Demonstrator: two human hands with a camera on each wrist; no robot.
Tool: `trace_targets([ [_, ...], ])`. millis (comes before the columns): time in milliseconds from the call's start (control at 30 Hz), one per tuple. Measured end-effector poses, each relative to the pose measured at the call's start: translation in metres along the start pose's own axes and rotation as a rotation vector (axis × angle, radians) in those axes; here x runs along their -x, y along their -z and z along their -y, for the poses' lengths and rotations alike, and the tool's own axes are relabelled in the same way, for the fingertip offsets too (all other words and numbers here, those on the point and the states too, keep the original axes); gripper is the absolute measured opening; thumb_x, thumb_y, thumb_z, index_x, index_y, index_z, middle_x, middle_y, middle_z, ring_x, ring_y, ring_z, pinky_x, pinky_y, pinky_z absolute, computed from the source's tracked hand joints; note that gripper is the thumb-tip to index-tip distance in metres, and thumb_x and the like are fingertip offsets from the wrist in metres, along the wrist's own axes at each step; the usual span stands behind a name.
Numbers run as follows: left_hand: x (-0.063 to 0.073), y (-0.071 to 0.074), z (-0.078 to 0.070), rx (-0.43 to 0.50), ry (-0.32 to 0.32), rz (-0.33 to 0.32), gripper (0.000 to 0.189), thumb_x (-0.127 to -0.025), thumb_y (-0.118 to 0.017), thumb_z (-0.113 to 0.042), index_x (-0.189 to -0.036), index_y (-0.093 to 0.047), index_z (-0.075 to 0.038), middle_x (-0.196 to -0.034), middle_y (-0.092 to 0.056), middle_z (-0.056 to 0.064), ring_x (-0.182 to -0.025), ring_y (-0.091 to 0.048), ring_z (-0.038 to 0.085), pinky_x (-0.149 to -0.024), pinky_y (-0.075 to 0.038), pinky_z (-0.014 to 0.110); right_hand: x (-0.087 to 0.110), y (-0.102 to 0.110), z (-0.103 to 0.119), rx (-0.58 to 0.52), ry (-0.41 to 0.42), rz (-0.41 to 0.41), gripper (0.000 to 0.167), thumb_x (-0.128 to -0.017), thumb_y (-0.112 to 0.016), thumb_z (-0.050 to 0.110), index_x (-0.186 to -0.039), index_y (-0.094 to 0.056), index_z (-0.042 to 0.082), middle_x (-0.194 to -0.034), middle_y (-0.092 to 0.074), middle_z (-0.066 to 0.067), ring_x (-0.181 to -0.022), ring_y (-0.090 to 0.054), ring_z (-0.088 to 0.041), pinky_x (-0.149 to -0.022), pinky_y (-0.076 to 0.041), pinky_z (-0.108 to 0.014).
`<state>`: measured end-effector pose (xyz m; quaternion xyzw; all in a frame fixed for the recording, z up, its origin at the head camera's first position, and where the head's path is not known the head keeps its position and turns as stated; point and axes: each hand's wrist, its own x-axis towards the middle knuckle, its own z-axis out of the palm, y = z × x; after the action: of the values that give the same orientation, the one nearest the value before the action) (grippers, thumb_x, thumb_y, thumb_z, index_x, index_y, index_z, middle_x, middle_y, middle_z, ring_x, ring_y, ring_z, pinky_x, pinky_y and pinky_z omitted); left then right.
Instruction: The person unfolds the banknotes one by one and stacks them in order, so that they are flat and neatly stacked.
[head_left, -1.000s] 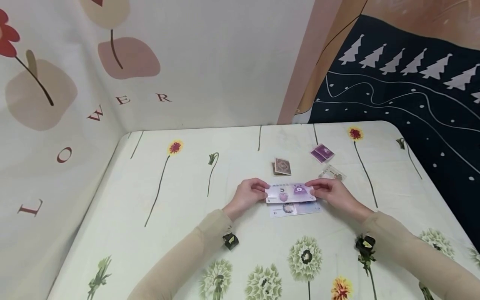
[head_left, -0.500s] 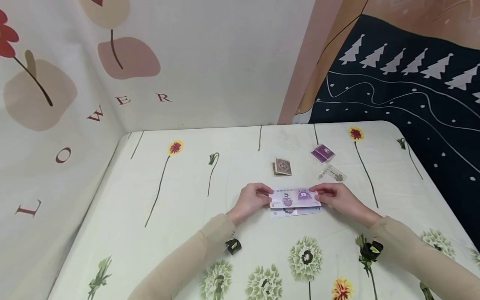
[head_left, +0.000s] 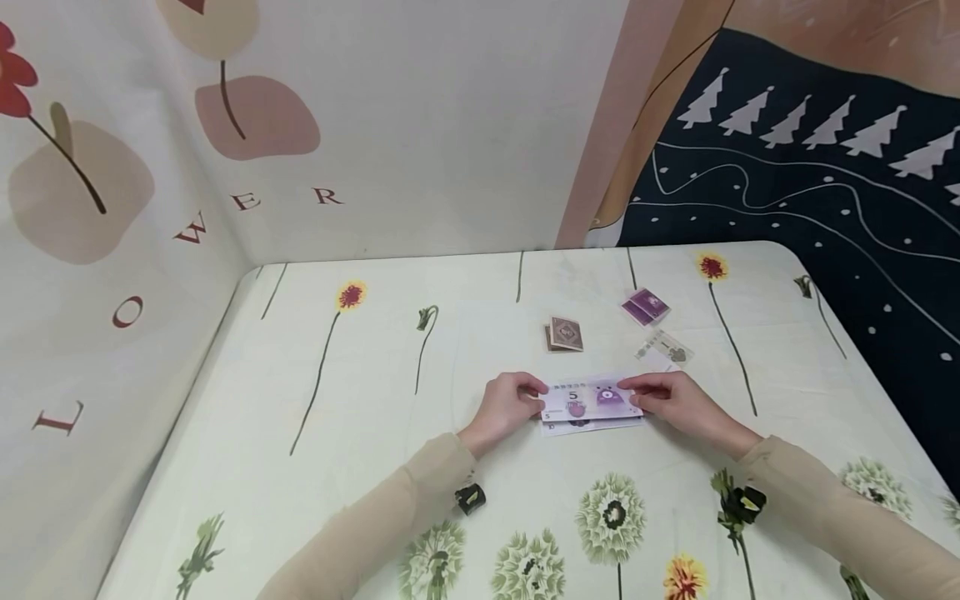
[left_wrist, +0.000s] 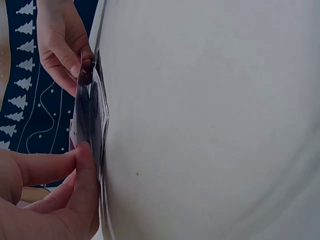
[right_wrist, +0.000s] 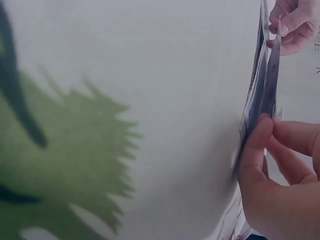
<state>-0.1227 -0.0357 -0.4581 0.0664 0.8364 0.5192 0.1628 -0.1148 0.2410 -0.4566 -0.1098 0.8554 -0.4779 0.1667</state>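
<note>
A purple play banknote (head_left: 558, 402) marked 5 is stretched flat between both hands in the head view. My left hand (head_left: 504, 410) pinches its left end between thumb and fingers, and my right hand (head_left: 678, 406) pinches the right end. Beneath it lies a second, bluish note (head_left: 600, 427) marked 10, mostly covered, with only its near edge showing. From the left wrist view, the held note (left_wrist: 82, 112) is seen edge-on, with a gap between it and the paper below. The right wrist view shows the thumb (right_wrist: 260, 135) pressed on the note's near side.
Beyond the hands lies a folded brown paper (head_left: 566, 333) with a diamond pattern. To its right are a folded purple paper (head_left: 646, 307) and a pale note (head_left: 667, 347). A flower-print cloth (head_left: 360, 517) covers the table, with a printed curtain (head_left: 450, 125) behind.
Both hands have drawn the 5 note nearer to the body and slightly right. It now covers more of the 10 note, and the pale note behind shows more fully.
</note>
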Motion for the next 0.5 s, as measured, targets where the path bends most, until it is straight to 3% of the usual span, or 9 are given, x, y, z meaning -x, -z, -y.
trace_targets([
  [233,-0.0011,-0.0008,-0.0001,-0.043,-0.020,0.000,0.015,-0.081,-0.068,0.009,-0.095,-0.070,0.006,-0.087,-0.068,0.013,-0.070,-0.064,0.014,-0.062,-0.051,0.018,0.0000,-0.0004,0.0047,0.072,0.003,-0.010,0.028,-0.091,-0.063,0.004,-0.118,-0.064,-0.007,-0.113,-0.065,-0.022,-0.087,-0.062,-0.021,-0.066,-0.052,-0.023],
  [500,-0.0024,0.0011,-0.0001,-0.043,-0.009,0.041,0.013,-0.081,-0.068,0.008,-0.094,-0.071,0.005,-0.077,-0.059,0.003,-0.064,-0.055,0.007,-0.058,-0.046,0.016,-0.0020,-0.0018,0.0040,0.141,0.015,-0.020,0.027,-0.089,-0.065,0.002,-0.115,-0.066,-0.006,-0.103,-0.067,-0.015,-0.082,-0.058,-0.018,-0.066,-0.051,-0.023],
])
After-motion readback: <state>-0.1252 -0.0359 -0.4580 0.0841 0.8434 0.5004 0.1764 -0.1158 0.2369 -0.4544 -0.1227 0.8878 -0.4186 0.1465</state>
